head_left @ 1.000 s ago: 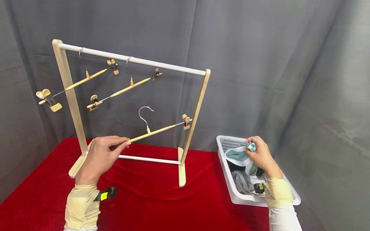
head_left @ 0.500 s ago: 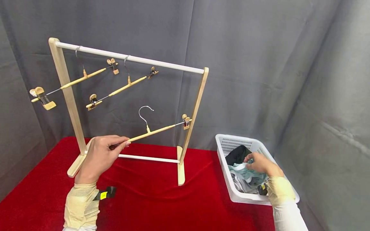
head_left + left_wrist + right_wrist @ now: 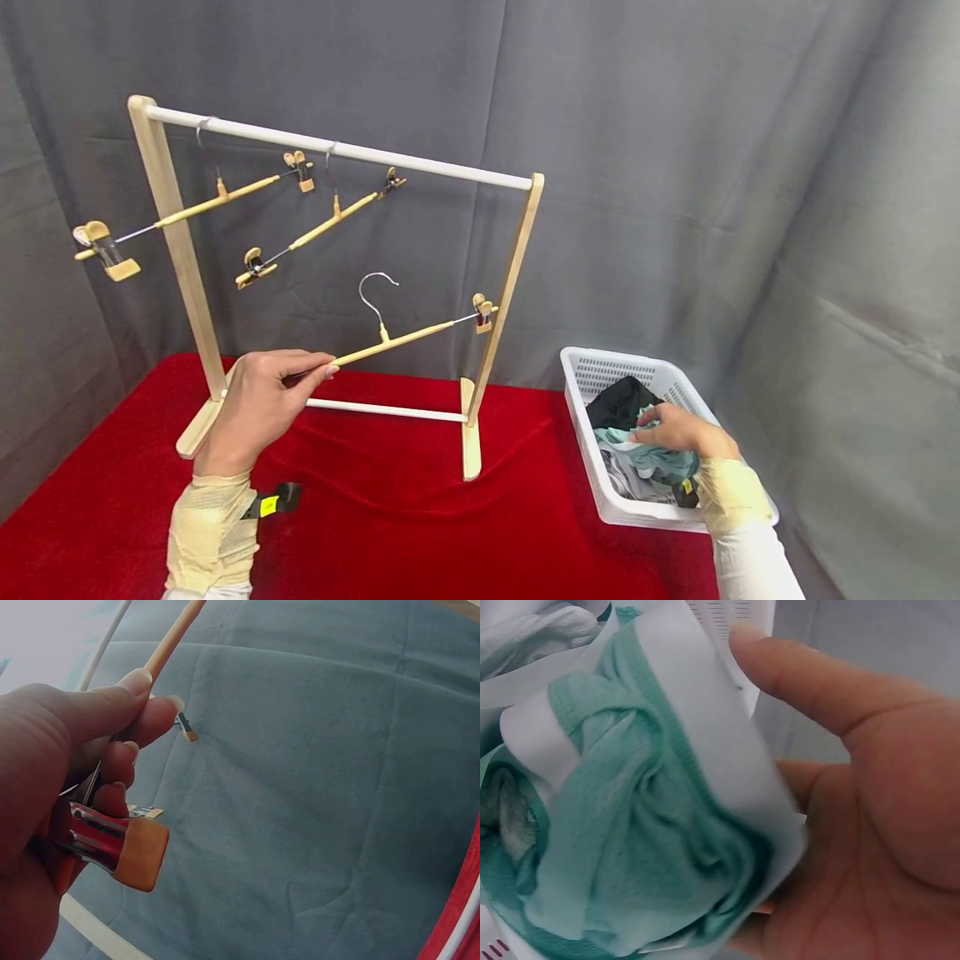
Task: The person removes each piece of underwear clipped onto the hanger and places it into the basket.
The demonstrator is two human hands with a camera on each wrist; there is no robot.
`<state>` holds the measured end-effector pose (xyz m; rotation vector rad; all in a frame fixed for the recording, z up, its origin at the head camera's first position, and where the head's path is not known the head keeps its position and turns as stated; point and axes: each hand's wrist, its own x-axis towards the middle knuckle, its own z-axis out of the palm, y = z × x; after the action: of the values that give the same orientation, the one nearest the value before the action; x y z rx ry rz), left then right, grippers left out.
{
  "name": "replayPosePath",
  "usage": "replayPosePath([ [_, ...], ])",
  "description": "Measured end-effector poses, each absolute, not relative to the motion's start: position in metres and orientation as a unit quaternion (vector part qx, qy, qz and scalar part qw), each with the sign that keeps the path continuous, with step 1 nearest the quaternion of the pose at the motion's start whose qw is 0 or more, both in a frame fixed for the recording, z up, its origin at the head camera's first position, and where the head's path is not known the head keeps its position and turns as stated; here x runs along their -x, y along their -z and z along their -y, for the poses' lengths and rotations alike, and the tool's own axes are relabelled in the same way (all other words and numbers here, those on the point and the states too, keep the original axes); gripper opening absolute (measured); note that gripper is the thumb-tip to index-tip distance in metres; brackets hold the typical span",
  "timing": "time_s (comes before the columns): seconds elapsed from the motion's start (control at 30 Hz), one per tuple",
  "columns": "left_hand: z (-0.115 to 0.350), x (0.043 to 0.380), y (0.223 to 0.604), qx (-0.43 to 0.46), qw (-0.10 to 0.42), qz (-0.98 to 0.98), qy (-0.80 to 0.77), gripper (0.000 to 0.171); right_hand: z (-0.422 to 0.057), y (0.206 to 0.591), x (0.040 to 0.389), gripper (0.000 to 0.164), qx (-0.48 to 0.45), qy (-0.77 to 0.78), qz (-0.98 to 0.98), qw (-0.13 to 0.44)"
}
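Note:
My left hand (image 3: 258, 408) pinches the bar of a wooden clip hanger (image 3: 405, 340) near its left end. The hanger is held in front of the rack, its metal hook upward and a clip at the far end. In the left wrist view, the near clip (image 3: 142, 853) sits under my curled fingers. My right hand (image 3: 678, 432) is over the white basket (image 3: 592, 483), at teal mesh underwear with a white waistband (image 3: 645, 802). The right wrist view shows the thumb apart from the cloth, the other fingers partly hidden behind the band.
A wooden rack with a white rail (image 3: 420, 165) stands on the red cloth (image 3: 420, 533). Two more clip hangers, one at the left (image 3: 187, 212) and another hanger (image 3: 333, 218), hang from the rail. Black cloth (image 3: 618, 403) and grey-white cloth (image 3: 630, 479) lie in the basket.
My right hand has lowered the bunched teal underwear into the basket, where it now lies spread looser, and the grip has relaxed. My left hand and its hanger stay nearly still.

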<state>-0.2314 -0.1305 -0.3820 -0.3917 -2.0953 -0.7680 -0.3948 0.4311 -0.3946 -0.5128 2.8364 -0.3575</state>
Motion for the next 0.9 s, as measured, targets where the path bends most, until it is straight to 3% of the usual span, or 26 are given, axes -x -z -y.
replayPosePath([
  [0.3, 0.130, 0.230, 0.380, 0.158, 0.433, 0.832, 0.309, 0.022, -0.414, 0.374, 0.382, 0.058, 0.166, 0.129, -0.971, 0.111],
  [0.6, 0.130, 0.230, 0.380, 0.155, 0.429, 0.830, 0.322, 0.022, -0.369, 0.361, 0.363, 0.061, 0.235, 0.154, -0.960, -0.014],
  [0.9, 0.128, 0.230, 0.380, 0.151, 0.431, 0.828, 0.325, 0.021, -0.313, 0.375, 0.352, 0.068, 0.218, 0.233, -0.946, -0.060],
])
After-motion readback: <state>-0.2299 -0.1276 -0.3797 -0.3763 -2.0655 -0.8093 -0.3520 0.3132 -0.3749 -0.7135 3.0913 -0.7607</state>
